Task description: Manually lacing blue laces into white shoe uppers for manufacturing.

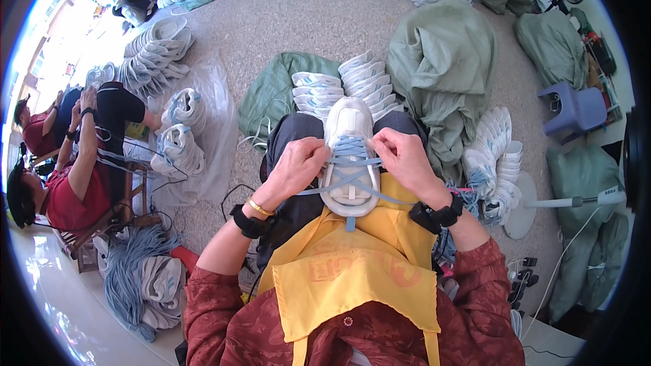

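A white shoe rests on my lap with its toe pointing away from me. A flat blue shoelace crosses over its tongue in several rows, and its loose ends trail out to both sides near the heel opening. My left hand is closed at the shoe's left side, fingertips pinching the lace at the eyelet edge. Opposite it, my right hand pinches the lace at the right edge. The exact grip is partly hidden by the fingers. A yellow apron covers my lap under the heel.
Stacked white shoe uppers stand just beyond my knees, with more shoes at right. Green cloth sacks lie ahead. A bundle of blue laces hangs at lower left. Two people in red sit at left; a purple stool stands right.
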Demonstrator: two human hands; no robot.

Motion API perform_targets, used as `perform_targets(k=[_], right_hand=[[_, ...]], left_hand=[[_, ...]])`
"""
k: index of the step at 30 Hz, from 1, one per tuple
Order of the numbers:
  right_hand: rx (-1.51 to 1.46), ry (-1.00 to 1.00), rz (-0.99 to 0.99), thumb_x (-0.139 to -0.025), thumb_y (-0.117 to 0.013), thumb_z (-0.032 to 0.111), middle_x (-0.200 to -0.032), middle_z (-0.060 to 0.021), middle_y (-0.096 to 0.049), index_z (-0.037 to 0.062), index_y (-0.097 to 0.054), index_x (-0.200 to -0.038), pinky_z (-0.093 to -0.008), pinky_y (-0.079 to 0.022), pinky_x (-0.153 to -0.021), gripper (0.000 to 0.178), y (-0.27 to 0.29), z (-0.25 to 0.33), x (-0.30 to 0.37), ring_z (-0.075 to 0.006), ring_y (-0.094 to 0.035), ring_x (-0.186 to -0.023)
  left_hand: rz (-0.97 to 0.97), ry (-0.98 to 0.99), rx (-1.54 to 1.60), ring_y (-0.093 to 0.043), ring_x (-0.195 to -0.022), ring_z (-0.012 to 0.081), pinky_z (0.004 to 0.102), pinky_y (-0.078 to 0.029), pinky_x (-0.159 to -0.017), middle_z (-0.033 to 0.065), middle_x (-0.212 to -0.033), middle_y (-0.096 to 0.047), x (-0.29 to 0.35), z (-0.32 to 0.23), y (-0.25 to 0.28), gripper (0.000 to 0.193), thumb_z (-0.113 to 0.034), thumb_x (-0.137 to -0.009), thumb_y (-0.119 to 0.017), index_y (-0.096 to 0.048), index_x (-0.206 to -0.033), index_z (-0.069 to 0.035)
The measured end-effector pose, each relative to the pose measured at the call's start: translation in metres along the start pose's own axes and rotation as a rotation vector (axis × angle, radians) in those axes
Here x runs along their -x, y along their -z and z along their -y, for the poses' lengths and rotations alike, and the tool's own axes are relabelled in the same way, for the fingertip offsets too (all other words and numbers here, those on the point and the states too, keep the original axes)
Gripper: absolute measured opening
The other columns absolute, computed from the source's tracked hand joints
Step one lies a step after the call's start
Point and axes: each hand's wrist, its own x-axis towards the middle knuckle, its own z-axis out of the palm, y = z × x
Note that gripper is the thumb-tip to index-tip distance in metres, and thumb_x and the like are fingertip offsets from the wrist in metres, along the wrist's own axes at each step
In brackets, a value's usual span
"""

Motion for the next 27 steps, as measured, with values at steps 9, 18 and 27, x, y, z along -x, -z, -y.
perform_targets(k=[9, 18, 27], right_hand=[[0.355, 0.245, -0.027, -0.104, -0.062, 0.021, -0.069, -0.0205, -0.066, 0.004, -0.06, -0.094, -0.0486, -0.052, -0.058, 0.02, -0.002, 0.007, 0.001, -0.0402, -0.069, -0.068], [0.478, 0.263, -0.02, -0.105, -0.059, 0.024, -0.073, -0.0205, -0.068, 0.0058, -0.062, -0.096, -0.0496, -0.052, -0.06, 0.02, 0.002, 0.013, -0.001, -0.0399, -0.069, -0.069], [0.042, -0.013, 0.058, -0.106, -0.058, 0.017, -0.068, -0.0145, -0.068, -0.0013, -0.068, -0.098, -0.0351, -0.053, -0.058, 0.022, 0.015, 0.01, 0.001, -0.023, -0.073, -0.063]], left_hand=[[-0.296, -0.527, -0.568, -0.056, -0.077, 0.0389, 0.0465, -0.047, -0.069, 0.0174, -0.074, -0.052, 0.006, -0.004, -0.009, 0.022, -0.007, -0.097, -0.055, -0.055, -0.078, 0.003], [-0.307, -0.441, -0.598, -0.059, -0.076, 0.0327, 0.0431, -0.046, -0.067, 0.0164, -0.077, -0.054, 0.014, -0.005, -0.008, 0.021, -0.011, -0.099, -0.058, -0.057, -0.082, 0.001], [0.091, -0.097, 0.247, -0.046, -0.085, 0.008, 0.0271, -0.04, -0.078, -0.0053, -0.089, -0.05, 0.009, 0.009, 0.005, 0.023, -0.023, -0.107, -0.058, -0.057, -0.093, -0.005]])
